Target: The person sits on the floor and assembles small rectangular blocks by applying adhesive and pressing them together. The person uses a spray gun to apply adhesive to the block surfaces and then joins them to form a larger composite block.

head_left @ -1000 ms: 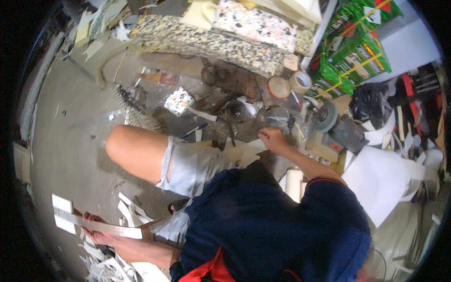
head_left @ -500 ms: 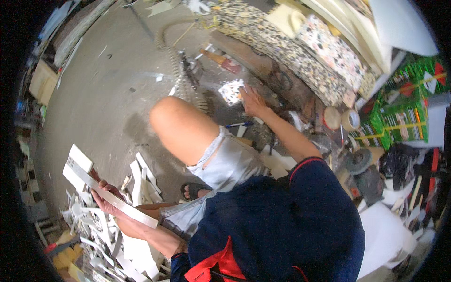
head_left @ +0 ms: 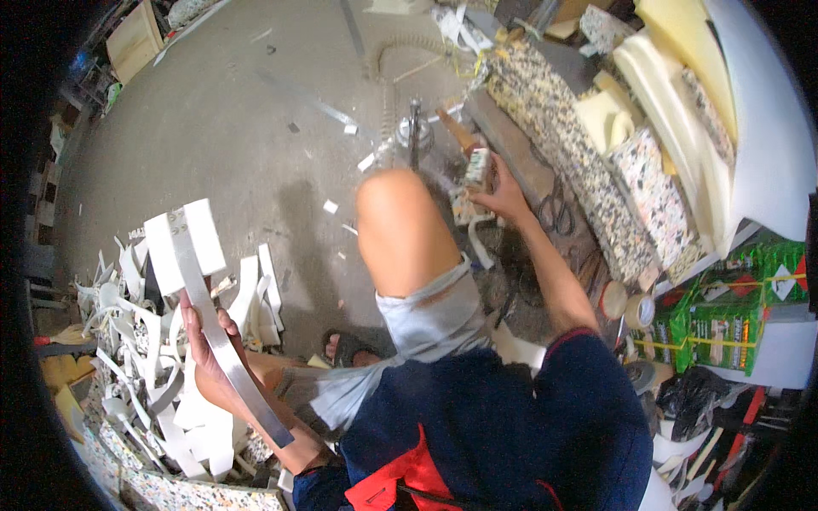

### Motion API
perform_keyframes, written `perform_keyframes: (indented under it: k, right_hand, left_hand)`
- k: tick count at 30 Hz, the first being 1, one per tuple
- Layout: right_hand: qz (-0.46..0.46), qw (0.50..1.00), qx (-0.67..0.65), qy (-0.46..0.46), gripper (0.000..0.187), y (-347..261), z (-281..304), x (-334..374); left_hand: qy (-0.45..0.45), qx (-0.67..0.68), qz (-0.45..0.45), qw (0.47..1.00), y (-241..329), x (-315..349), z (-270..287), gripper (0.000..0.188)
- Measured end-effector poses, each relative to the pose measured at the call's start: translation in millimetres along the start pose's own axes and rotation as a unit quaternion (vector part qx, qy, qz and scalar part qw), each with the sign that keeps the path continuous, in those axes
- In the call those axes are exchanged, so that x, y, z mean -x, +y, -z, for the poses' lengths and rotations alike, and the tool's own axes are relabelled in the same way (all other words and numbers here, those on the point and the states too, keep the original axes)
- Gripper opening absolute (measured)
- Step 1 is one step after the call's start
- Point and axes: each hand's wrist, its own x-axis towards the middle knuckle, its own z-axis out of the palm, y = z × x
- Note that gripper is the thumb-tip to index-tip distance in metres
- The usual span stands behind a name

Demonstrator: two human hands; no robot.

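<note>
1. The left hand is curled round a long grey strip, with the fingers on one side and the thumb on the other. It grips near the middle, probably so neither end tips down.
2. The strip's far end lies across a flat white piece. The near end runs back over the forearm, which may help keep it steady.
3. All this is out on the person's left, next to a heap of white scraps, well away from the other hand.
4. The right hand is pinching a small speckled block between fingers and thumb. It is blurry there, so I can't tell how tight the pinch is.
5. The block is just past the bent knee, on its right side. A paler speckled bit lies just below it.
6. A wooden handle and dark scissors lie near the right hand, perhaps so they are easy to reach.
</note>
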Motion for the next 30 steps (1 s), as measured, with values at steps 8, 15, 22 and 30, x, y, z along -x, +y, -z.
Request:
perform_keyframes:
  k: [8,15,22,30]
  right_hand:
    - [0.198,0.805,-0.557,-0.059,0.087,-134.3,105.3,46.6]
    - [0.201,0.781,-0.578,-0.126,0.100,-212.4,69.7,47.8]
    - [0.363,0.881,-0.299,-0.048,0.106,-309.3,-2.6,66.2]
    - [0.513,0.856,-0.049,0.045,0.094,-376.2,-40.3,94.8]
  left_hand:
    - [-0.117,-0.014,0.050,0.992,-29.0,-27.0,-29.6,0.056]
    - [-0.148,-0.014,0.107,0.983,-15.5,8.9,-67.7,0.053]
    - [-0.145,0.019,0.151,0.978,-4.9,33.8,-63.4,0.063]
    - [-0.119,0.035,0.149,0.981,17.6,45.7,-61.9,0.054]
